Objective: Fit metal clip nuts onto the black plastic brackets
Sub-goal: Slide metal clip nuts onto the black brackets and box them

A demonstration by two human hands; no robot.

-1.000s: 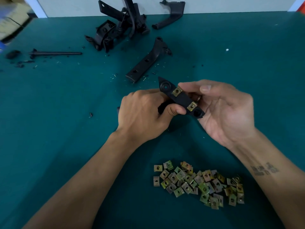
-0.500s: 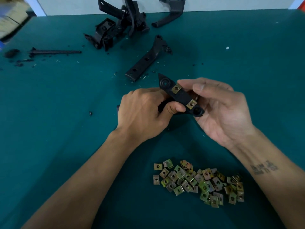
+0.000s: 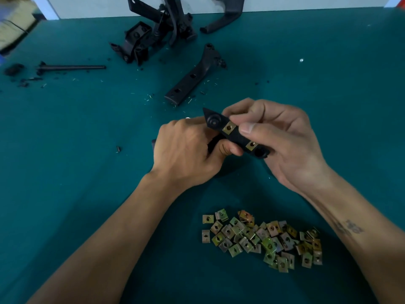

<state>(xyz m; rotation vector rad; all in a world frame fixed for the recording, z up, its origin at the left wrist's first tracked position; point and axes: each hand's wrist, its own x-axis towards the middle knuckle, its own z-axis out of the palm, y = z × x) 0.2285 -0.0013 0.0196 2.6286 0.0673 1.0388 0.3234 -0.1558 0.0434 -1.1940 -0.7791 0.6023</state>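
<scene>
Both hands hold a black plastic bracket (image 3: 237, 137) above the middle of the green table. Two brass-coloured clip nuts sit on it, one (image 3: 229, 128) near its pointed upper end and one (image 3: 251, 145) near its lower end. My left hand (image 3: 188, 154) grips the bracket from the left, thumb under its edge. My right hand (image 3: 282, 141) curls round it from the right, with the thumb pressing on top between the two nuts. A pile of several loose clip nuts (image 3: 260, 238) lies on the table in front of me.
Another long black bracket (image 3: 192, 80) lies beyond the hands. A heap of black brackets (image 3: 153, 34) and a curved one (image 3: 223, 18) sit at the table's far edge. A thin black rod (image 3: 72, 67) and plastic scraps lie at the far left.
My right hand has closed further over the bracket, its thumb sliding onto the top between the two nuts. The left hand keeps its grip.
</scene>
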